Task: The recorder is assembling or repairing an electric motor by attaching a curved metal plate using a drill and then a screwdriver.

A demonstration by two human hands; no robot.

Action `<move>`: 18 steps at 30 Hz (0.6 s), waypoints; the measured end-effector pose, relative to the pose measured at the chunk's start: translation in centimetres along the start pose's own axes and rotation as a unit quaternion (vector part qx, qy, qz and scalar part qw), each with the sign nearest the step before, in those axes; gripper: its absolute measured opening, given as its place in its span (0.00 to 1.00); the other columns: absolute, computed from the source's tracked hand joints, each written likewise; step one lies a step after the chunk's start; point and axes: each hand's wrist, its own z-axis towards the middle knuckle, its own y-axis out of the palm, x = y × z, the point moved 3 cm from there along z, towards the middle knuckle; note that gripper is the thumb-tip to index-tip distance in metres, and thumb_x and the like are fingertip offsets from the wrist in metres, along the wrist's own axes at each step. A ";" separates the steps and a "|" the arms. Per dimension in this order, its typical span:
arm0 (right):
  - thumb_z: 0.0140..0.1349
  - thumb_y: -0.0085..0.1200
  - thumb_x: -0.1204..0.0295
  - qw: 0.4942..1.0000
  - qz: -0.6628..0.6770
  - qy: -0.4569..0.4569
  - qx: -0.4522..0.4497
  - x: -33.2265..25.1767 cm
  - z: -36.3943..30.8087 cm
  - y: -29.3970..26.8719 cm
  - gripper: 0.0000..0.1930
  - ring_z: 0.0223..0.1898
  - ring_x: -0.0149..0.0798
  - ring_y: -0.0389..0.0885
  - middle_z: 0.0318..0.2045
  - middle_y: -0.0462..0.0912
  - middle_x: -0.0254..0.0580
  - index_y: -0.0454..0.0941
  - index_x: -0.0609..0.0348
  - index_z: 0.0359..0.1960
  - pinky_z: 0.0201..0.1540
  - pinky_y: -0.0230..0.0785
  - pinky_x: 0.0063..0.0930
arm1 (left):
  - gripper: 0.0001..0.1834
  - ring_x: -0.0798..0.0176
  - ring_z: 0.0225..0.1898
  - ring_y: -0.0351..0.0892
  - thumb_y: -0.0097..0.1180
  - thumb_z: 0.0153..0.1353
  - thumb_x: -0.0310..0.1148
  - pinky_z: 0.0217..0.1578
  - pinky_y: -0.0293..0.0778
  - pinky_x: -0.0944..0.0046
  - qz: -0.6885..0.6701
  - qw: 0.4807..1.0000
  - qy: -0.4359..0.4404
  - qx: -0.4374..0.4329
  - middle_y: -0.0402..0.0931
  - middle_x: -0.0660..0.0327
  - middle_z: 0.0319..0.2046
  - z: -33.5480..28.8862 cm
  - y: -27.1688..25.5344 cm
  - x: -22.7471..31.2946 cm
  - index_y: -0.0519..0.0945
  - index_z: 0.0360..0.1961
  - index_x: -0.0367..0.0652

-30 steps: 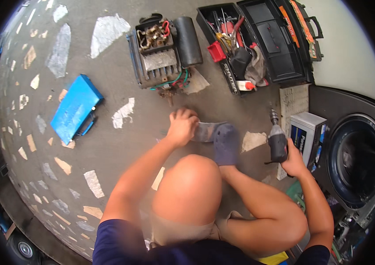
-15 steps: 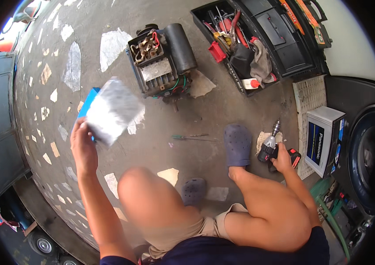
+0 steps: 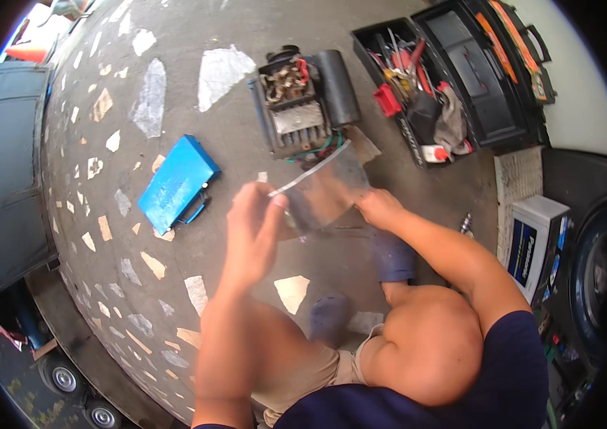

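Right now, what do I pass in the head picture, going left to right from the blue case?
Blue carrying case → left hand → clear plastic bag or sheet → right hand → drill chuck → white box → black speaker

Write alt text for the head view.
Someone's left hand grips a clear plastic pouch while the right hand touches its right side. On the grey floor beyond are a blue case, finned machine and open black toolbox.

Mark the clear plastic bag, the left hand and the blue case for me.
Clear plastic bag (image 3: 317, 196): head view, on its see-through side.
Left hand (image 3: 250, 225): head view, on the middle of the hand.
Blue case (image 3: 179, 180): head view, on its broad upper face.
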 end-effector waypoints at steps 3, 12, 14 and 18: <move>0.55 0.55 0.78 0.999 -0.019 0.007 -0.026 -0.3 0.1 0.2 0.11 0.52 0.51 0.82 0.47 0.81 0.48 0.80 0.60 0.41 0.50 0.79 0.47 | 0.13 0.52 0.41 0.77 0.58 0.70 0.38 0.45 0.72 0.54 0.001 1.000 -0.011 0.016 0.78 0.51 0.36 -0.9 -0.2 -0.4 0.78 0.43 0.36; 0.57 0.62 0.79 0.910 0.243 0.031 0.334 -5.0 -1.5 -11.7 0.05 0.35 0.49 0.86 0.34 0.83 0.45 0.83 0.62 0.35 0.39 0.80 0.38 | 0.09 0.60 0.32 0.70 0.62 0.67 0.31 0.37 0.67 0.58 0.148 0.966 0.150 0.151 0.72 0.57 0.29 -1.6 -0.4 1.5 0.77 0.36 0.36; 0.53 0.64 0.83 0.889 0.208 -0.143 0.383 -8.3 -1.7 -16.3 0.09 0.35 0.46 0.84 0.33 0.82 0.43 0.84 0.62 0.36 0.39 0.77 0.34 | 0.08 0.56 0.37 0.71 0.62 0.67 0.31 0.43 0.64 0.56 0.163 0.967 0.134 0.141 0.73 0.58 0.32 -1.7 0.0 1.9 0.77 0.38 0.39; 0.50 0.68 0.84 0.871 0.238 -0.217 0.371 -10.1 0.1 -18.0 0.10 0.36 0.44 0.82 0.33 0.81 0.41 0.84 0.61 0.35 0.40 0.76 0.35 | 0.08 0.52 0.42 0.72 0.63 0.64 0.31 0.48 0.61 0.54 0.193 0.964 0.146 0.115 0.73 0.59 0.35 -1.5 1.6 3.5 0.78 0.39 0.42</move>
